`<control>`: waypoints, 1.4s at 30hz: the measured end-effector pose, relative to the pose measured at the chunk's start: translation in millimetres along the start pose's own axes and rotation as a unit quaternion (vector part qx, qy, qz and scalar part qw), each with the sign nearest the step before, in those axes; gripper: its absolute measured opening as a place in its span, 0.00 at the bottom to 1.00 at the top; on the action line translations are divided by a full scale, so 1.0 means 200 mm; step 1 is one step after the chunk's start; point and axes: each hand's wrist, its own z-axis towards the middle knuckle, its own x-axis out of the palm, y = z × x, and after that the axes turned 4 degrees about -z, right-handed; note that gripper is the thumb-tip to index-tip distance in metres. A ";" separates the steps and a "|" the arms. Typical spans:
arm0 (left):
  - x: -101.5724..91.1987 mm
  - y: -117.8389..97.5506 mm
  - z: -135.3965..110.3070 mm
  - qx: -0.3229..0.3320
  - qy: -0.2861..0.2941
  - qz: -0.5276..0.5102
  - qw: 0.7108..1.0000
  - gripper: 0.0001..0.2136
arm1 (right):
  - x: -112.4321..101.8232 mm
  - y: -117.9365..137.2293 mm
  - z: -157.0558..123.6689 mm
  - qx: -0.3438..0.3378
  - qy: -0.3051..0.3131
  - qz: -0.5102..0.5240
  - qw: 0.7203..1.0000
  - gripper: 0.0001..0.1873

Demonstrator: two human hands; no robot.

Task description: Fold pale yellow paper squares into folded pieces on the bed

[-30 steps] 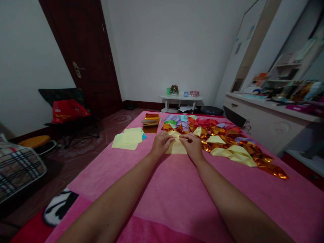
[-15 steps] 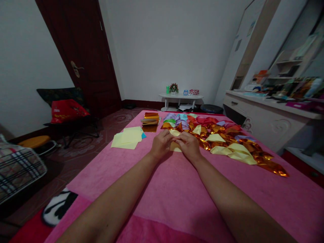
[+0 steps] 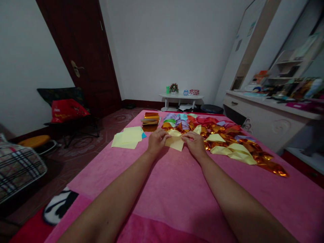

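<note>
Between my two hands is a pale yellow sheet of paper with a straight upper edge, held just over the pink cloth. My left hand pinches its upper left corner between thumb and fingers. At the upper right corner my right hand pinches it in the same way. Just behind the sheet lies a folded yellow paper piece. To the right spread several folded pieces, among them shiny orange foil ones and yellow ones.
Left of my hands lie loose yellow sheets with a blue corner beneath. Behind them is a stack of gold foil sheets. Purple folded pieces lie at the far edge. A cluttered white dresser stands at the right.
My hands have moved apart, the left one leftward and the right one rightward. More of the yellow sheet now shows between them.
</note>
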 end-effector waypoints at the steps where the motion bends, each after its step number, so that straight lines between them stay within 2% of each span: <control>1: 0.00 0.00 0.00 -0.004 0.002 -0.005 1.000 0.05 | 0.00 0.00 0.00 0.000 0.000 -0.004 1.000 0.06; 8: 0.02 0.04 0.01 -0.066 0.001 -0.022 0.998 0.08 | 0.00 0.01 0.00 0.019 -0.026 -0.036 0.999 0.07; 13: 0.05 0.08 -0.01 -0.097 0.040 -0.002 0.995 0.13 | 0.01 0.00 -0.01 0.046 -0.016 -0.056 0.997 0.08; 16: 0.04 0.05 0.00 -0.079 0.071 0.030 0.994 0.12 | 0.01 0.01 0.00 0.054 -0.011 -0.075 0.996 0.08; 20: 0.03 -0.08 0.03 -0.018 0.120 0.082 0.989 0.08 | 0.03 0.06 -0.01 0.038 0.011 -0.096 0.995 0.07; 23: 0.03 -0.16 0.04 0.019 0.143 0.129 0.981 0.09 | 0.06 0.11 -0.02 0.022 0.025 -0.098 0.995 0.06; 28: 0.04 -0.17 0.03 0.056 0.164 0.200 0.964 0.10 | 0.08 0.10 -0.03 0.023 0.035 -0.091 0.995 0.07; 35: 0.02 -0.08 0.02 0.060 0.149 0.235 0.959 0.10 | 0.05 0.03 0.00 0.055 0.006 -0.092 0.994 0.08; 42: 0.00 -0.04 0.00 0.015 0.110 0.172 0.979 0.11 | 0.01 0.00 0.01 0.082 -0.029 -0.095 0.992 0.09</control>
